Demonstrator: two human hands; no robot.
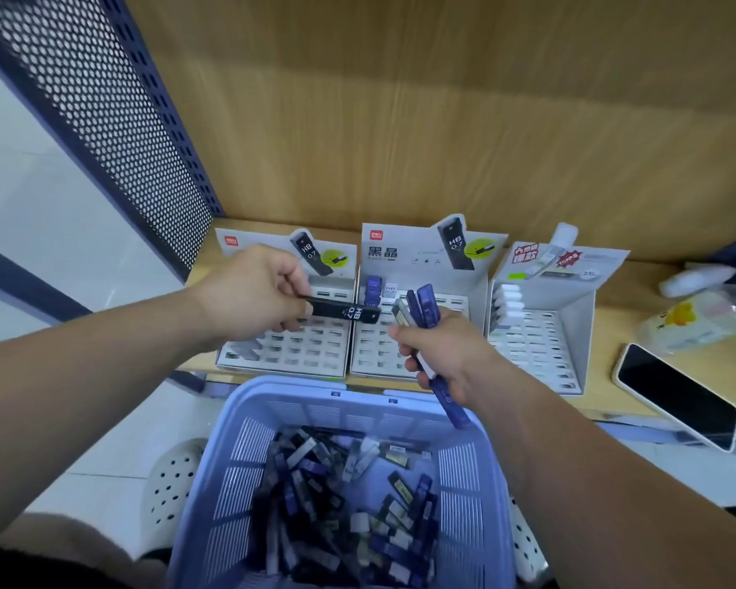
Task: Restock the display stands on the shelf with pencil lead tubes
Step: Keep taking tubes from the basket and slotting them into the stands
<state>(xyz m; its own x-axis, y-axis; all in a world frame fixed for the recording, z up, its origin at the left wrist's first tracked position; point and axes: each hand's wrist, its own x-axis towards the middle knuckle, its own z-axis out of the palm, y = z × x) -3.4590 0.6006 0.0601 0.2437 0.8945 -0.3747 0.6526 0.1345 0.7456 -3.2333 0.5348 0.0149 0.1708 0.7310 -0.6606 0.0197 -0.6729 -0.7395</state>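
At centre frame, over the left display stand (290, 352) on the shelf (638, 299), the left hand (256, 291) pinches a black lead tube (345, 311), held level. Just right, the right hand (442, 350) grips a bunch of blue tubes (423, 306) before the middle stand (370, 348). Below, a blue basket (247, 418) holds loose tubes (349, 503).

Bright even light, perhaps motion-blurred, edges warped

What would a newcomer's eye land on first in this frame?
The left hand pinches a black HB 0.7 lead tube over the left display stand, while the right hand grips a mostly blue bundle of tubes before the middle stand. Below, a blue basket holds a heap of loose tubes.
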